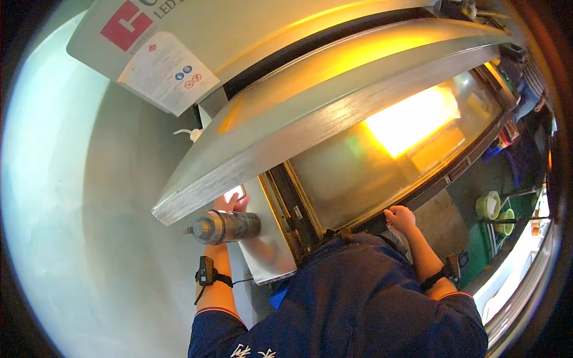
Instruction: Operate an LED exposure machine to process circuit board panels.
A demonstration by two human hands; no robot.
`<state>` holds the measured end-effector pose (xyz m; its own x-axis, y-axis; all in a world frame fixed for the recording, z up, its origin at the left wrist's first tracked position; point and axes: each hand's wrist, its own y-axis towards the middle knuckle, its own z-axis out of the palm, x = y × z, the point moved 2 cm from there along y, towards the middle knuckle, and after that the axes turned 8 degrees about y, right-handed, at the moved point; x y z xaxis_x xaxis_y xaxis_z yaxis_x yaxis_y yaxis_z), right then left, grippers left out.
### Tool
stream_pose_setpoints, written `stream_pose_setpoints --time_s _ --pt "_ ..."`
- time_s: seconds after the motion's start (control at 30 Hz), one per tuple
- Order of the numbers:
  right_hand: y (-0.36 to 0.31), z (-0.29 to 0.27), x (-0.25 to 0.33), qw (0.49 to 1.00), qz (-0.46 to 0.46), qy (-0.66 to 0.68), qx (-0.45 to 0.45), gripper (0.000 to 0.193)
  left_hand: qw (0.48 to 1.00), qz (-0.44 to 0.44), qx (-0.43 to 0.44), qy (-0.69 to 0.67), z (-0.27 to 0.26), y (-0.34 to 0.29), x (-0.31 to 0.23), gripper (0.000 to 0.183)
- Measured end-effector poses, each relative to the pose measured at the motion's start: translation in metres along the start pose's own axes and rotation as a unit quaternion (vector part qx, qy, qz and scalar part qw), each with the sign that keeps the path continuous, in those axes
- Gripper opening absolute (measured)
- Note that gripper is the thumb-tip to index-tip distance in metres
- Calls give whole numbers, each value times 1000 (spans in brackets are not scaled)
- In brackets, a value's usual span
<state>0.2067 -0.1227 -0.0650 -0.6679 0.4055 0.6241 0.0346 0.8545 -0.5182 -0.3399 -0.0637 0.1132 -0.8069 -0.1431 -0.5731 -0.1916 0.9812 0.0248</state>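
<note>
One bottle (230,227), contents hidden, is near the left hand (225,204).

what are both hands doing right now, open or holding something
Left hand: at a small lit panel, partly behind a bottle; grip unclear.
Right hand: curled near the dark frame edge; can't tell if it holds anything.

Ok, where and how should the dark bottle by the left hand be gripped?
Probably a wrap grip around the middle of the dark bottle, coming from the near side: the body looks round and straight-walled, and that face shows unblocked. I'd avoid the capped end, which narrows to a small protrusion, and the far side, where the left hand lies.
</note>
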Motion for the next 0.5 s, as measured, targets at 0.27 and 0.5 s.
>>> stream_pose_setpoints --time_s 0.27,0.5 --pt "-1 2 7 1000 3 21 0 41 999 -36 15 -15 3 0 39 52" --pt "-3 -1 1 1000 6 -4 -11 43 991 -84 10 -102 20 -3 51 42"
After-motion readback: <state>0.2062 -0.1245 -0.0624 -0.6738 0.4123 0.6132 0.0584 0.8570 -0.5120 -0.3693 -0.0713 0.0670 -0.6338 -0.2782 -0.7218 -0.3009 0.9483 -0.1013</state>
